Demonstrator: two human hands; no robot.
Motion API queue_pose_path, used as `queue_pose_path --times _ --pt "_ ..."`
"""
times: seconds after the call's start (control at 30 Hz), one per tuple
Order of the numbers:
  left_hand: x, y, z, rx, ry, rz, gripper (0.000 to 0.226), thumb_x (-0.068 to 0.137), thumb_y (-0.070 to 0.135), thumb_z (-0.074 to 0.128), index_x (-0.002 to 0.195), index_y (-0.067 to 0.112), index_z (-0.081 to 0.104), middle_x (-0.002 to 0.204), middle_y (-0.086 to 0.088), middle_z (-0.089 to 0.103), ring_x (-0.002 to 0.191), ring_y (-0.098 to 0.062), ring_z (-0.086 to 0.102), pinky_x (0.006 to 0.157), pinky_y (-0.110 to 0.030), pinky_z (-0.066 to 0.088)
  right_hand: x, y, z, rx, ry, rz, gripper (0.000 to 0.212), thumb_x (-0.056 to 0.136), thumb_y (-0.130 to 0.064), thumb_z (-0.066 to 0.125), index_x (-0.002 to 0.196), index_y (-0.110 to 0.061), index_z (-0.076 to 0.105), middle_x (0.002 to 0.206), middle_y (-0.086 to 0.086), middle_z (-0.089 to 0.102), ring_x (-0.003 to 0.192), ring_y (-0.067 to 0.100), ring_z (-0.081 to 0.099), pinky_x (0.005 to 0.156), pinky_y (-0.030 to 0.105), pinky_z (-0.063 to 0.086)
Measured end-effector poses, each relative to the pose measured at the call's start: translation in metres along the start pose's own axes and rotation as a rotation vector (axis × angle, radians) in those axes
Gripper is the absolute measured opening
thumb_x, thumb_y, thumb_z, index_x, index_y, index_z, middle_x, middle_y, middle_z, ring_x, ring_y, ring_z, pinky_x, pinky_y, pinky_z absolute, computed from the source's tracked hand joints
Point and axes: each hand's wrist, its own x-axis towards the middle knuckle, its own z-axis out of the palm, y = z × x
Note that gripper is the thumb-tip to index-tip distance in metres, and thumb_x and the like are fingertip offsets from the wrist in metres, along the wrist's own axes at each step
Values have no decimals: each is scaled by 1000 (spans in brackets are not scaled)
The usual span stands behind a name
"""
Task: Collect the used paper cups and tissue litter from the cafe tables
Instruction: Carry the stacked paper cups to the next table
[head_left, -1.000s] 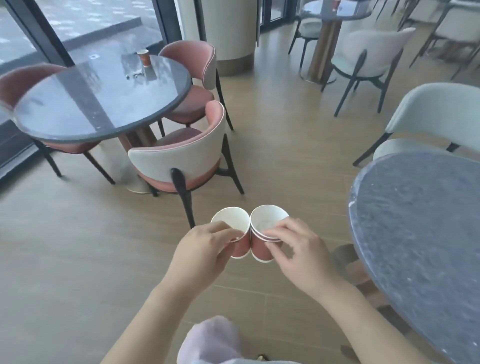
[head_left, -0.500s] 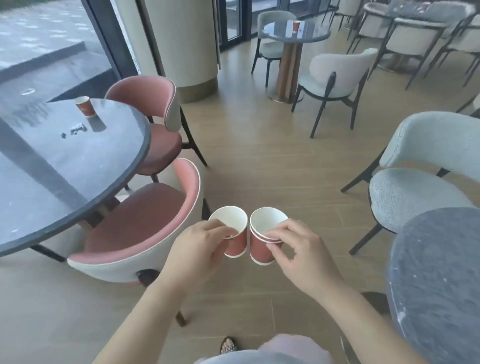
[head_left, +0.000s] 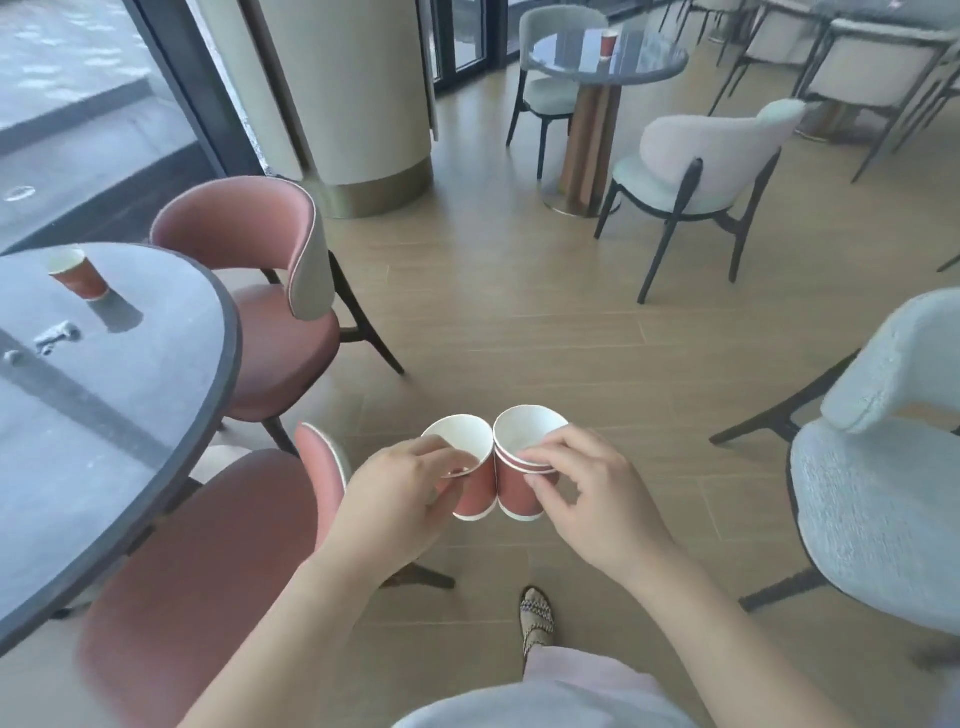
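At lower centre, the left hand (head_left: 400, 499) pinches a single paper cup (head_left: 477, 486) by its rim, touching the nested cup stack (head_left: 519, 491) pinched by the right hand (head_left: 597, 504). Best drop the single into the stack, freeing a hand for the upright cup (head_left: 78, 273) and tissue scraps (head_left: 57, 335) on the table (head_left: 130, 415) at left.

The near table (head_left: 156, 395) runs off the left edge of our view; the pale scraps (head_left: 56, 336) on it are too blurred for us to identify. Our left hand (head_left: 400, 499) hides part of the left cup (head_left: 478, 488); the far cup (head_left: 609, 42) is too small to read.
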Motion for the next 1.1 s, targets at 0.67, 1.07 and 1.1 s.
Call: queue_pose_path --times 0.67,1.07,1.1 --pt "270 -168 -14 -48 187 -360 20 79 10 65 93 24 72 89 11 68 78 -17 66 62 -37 54 357 101 76 51 -214 -174 19 76 -4 71 92 -14 71 89 -3 64 88 17 58 77 15 38" --pt "324 -332 -116 75 372 -623 25 72 7 72 87 27 72 83 15 67 51 -5 44 50 -21 41 574 24 223 171 -352 -534 22 73 -2 73 88 -17 71 87 -3 62 84 18 58 75 14 38" --pt "322 -339 -120 75 380 -653 25 72 6 71 87 27 71 83 15 66 50 -5 44 50 -20 40 584 18 235 188 -373 -561 22 73 -1 73 88 -17 71 87 -3 62 84 18 57 77 13 37"
